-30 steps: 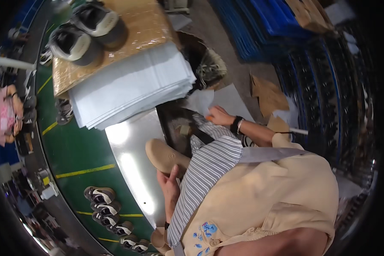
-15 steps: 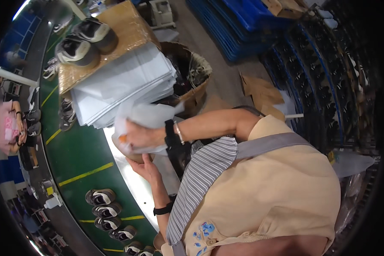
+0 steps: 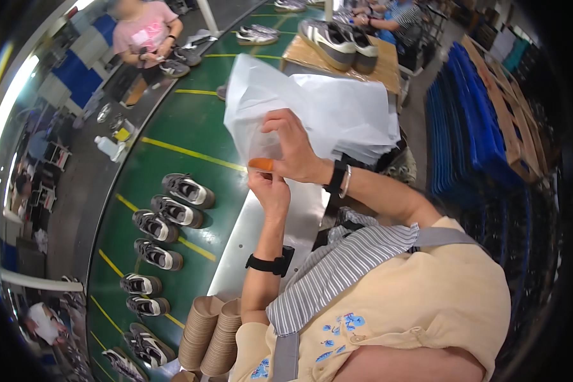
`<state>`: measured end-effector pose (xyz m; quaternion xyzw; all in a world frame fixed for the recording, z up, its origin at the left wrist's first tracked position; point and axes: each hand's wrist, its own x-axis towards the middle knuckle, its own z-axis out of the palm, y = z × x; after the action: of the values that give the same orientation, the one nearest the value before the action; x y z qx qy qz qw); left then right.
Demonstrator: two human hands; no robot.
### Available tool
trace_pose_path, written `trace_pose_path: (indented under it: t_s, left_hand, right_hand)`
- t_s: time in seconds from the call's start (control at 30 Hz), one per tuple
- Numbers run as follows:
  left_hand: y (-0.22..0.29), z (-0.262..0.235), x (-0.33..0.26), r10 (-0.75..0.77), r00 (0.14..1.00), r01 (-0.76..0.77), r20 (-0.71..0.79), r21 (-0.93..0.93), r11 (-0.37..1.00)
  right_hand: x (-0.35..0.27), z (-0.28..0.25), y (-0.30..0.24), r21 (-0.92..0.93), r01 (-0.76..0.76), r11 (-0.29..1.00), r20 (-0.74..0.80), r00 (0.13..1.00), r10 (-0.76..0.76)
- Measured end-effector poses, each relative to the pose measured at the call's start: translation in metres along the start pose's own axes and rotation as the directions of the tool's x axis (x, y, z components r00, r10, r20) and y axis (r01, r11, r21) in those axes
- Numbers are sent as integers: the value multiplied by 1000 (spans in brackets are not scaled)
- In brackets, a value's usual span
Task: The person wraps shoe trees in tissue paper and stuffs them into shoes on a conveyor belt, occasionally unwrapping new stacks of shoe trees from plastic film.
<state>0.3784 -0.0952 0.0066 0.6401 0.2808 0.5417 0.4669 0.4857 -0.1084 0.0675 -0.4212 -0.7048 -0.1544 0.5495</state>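
Observation:
A thin white paper sheet [image 3: 251,83] is raised between my hands above the bench, its lower part creased and translucent. My right hand [image 3: 294,149] is curled round the creased part, with an orange cover [image 3: 261,164] on the thumb. Just below it my left hand [image 3: 271,190] is closed, fingertips pinched at the sheet's lower end beside that thumb. Behind my right hand lies a stack of white paper sheets [image 3: 356,108]. Whether anything is inside the held sheet is hidden.
Grey-and-white shoes [image 3: 188,190] stand in lines on the green conveyor [image 3: 197,127]. Nested brown cardboard inserts [image 3: 200,331] rest by the metal bench [image 3: 248,235]. A shoe pair [image 3: 328,43] sits on a cardboard box [image 3: 299,51]. Blue crates [image 3: 468,108] stand right; a co-worker [image 3: 148,32] handles shoes across.
My view has swung, bringing more conveyor and the cardboard inserts into sight. The sheet, earlier bunched over a brownish thing, now stands spread upward. My left hand has gone from open to pinched.

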Motion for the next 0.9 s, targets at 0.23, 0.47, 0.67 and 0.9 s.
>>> trace_pose_path:
  t_s: [0.23,0.47,0.67,0.9]
  left_hand:
    - [17,-56,8,51,987,-52,-153,-1,999]
    - [7,-111,41,425,877,-338,-223,343,877]
    - [10,-133,31,101,991,-81,-83,215,973]
    - [21,-186,55,-348,791,115,503,436,893]
  right_hand:
    - [11,26,-2,174,-446,878,357,859,366]
    - [31,78,-39,564,-514,646,446,848,285]
    - [65,100,-31,270,-102,957,442,896,-29]
    - [101,119,21,365,-310,878,692,721,-33]
